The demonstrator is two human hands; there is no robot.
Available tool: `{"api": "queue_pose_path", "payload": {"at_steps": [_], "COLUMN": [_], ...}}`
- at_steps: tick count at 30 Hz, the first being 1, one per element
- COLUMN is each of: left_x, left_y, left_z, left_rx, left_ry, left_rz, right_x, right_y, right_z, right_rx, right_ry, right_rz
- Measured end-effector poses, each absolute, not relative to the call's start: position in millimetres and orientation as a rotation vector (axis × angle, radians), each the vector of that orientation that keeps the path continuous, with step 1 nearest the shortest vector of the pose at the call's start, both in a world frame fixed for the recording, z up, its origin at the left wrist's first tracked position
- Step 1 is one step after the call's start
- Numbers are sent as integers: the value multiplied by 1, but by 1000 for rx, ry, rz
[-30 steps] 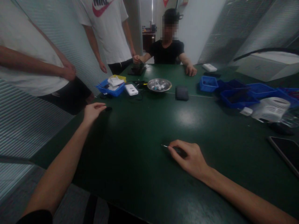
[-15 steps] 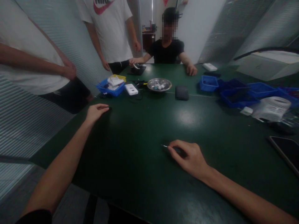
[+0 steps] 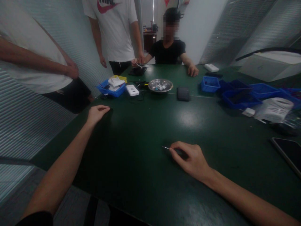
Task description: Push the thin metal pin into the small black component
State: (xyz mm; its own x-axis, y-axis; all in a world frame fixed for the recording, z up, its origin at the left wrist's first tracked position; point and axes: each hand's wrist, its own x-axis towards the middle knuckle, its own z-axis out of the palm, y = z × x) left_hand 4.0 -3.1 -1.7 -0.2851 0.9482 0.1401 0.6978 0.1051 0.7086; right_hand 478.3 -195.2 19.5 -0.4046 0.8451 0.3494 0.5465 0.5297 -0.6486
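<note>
My left hand (image 3: pixel 96 114) is closed in a pinch low over the far left part of the green table (image 3: pixel 136 131). Whatever is between its fingertips is dark and too small to make out. Nearer to me, my right hand (image 3: pixel 191 158) rests on the tabletop, closed with thumb and forefinger together. From that pinch a thin metal-tipped rod (image 3: pixel 165 147) points left; most of it is hidden by the fingers, and something dark shows inside the curled hand.
Beyond my hands stand a blue basket (image 3: pixel 115 91), a white power bank (image 3: pixel 132 90), a metal bowl (image 3: pixel 160 85) and a dark square object (image 3: pixel 183 94). Blue trays (image 3: pixel 242 99) and a phone (image 3: pixel 288 153) lie right. Several people are around the table.
Both my hands stay in place. The standing person in the middle has shifted right, with one hand now by the seated person's hand over the dark pad.
</note>
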Motion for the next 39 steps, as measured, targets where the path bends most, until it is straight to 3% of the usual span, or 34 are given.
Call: {"api": "queue_pose_path", "payload": {"at_steps": [14, 22, 39], "left_x": [2, -2, 3], "left_y": [0, -3, -2], "left_z": [-8, -7, -11], "left_rx": [1669, 1870, 2078], "left_ry": [2095, 2211, 2125], "left_rz": [968, 1190, 1000], "right_x": [479, 477, 480], "right_y": [-196, -196, -194], "right_z": [15, 15, 15], "right_rx": [-1127, -1120, -1137], "right_ry": [-2099, -2108, -2124], "right_rz": [600, 619, 635]}}
